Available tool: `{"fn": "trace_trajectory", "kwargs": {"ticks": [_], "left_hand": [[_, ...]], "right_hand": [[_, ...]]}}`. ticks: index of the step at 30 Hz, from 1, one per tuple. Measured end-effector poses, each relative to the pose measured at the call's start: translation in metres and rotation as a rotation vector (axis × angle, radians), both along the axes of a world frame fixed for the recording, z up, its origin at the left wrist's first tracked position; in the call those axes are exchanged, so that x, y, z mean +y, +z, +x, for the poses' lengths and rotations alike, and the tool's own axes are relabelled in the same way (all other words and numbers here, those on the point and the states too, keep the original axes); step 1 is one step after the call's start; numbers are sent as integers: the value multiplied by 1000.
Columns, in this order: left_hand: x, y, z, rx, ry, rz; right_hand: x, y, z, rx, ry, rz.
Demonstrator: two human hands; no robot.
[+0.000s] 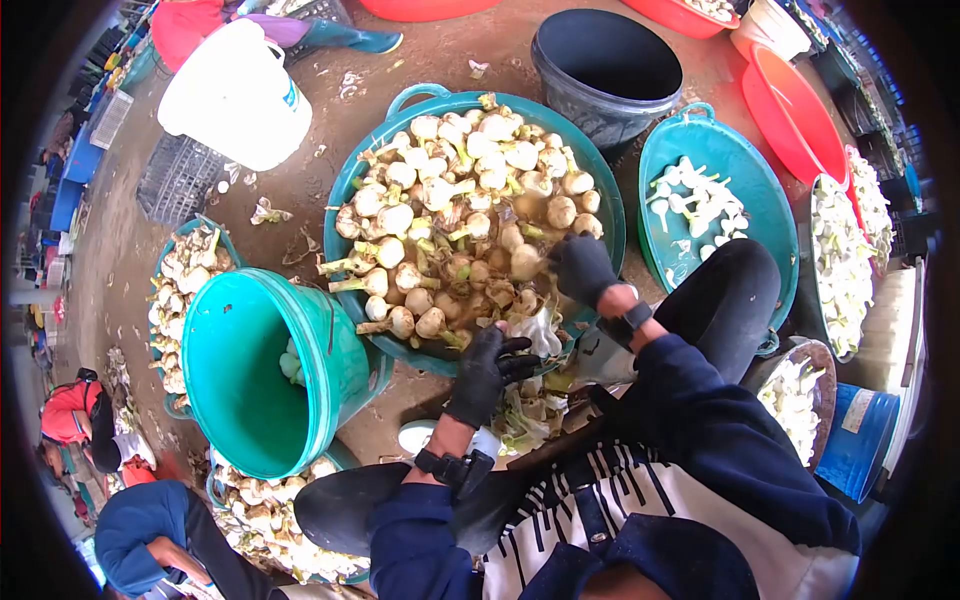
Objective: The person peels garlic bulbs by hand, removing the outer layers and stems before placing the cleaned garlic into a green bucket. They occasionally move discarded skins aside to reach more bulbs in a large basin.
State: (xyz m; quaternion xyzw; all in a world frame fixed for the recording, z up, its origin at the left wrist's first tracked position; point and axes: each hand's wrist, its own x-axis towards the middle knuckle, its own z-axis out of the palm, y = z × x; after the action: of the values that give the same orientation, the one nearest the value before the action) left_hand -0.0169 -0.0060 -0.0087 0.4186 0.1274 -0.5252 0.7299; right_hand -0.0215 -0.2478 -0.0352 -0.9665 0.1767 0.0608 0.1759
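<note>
A wide teal tub [607, 190] in front of me holds many soiled, round, pale bulbs with cut stems, sitting in brownish water. My right hand [583, 268], in a black glove, is over the tub's right side. Its fingers are curled against a pale bulb [526, 262]; their tips are partly hidden. At the near rim, my left hand [484, 377], gloved in black too, has its fingers apart and nothing in it. One bare fingertip shows. Loose white peel [541, 330] lies between the hands, with more peelings [530, 415] below the rim.
A green bucket [240, 385] tilts at left, beside tubs of bulbs. White bucket [240, 95] and black bucket [607, 75] stand beyond. At right, a teal basin [663, 235] holds peeled white bulbs, near a red basin [790, 110]. Other people [150, 530] sit at left.
</note>
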Motion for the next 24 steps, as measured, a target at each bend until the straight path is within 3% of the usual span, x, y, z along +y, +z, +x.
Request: {"fn": "trace_trajectory", "kwargs": {"ticks": [3, 6, 9, 13, 17, 20, 23, 24], "left_hand": [[-2, 10, 9, 183, 119, -162], [3, 11, 14, 250, 259, -342], [9, 16, 19, -243, 238, -139], [1, 3, 17, -645, 302, 162], [-2, 6, 11, -1045, 259, 413], [0, 4, 8, -902, 292, 352], [1, -6, 4, -1119, 273, 504], [-2, -4, 4, -1080, 293, 510]], "right_hand": [[15, 6, -15, -436, 341, 308], [50, 44, -21, -418, 261, 555], [67, 50, -24, -517, 114, 478], [87, 75, -26, -522, -98, 768], [101, 74, -28, -589, -96, 506], [106, 67, -32, -528, -155, 493], [109, 68, -36, -528, -152, 407], [112, 68, -38, -514, -159, 397]]}}
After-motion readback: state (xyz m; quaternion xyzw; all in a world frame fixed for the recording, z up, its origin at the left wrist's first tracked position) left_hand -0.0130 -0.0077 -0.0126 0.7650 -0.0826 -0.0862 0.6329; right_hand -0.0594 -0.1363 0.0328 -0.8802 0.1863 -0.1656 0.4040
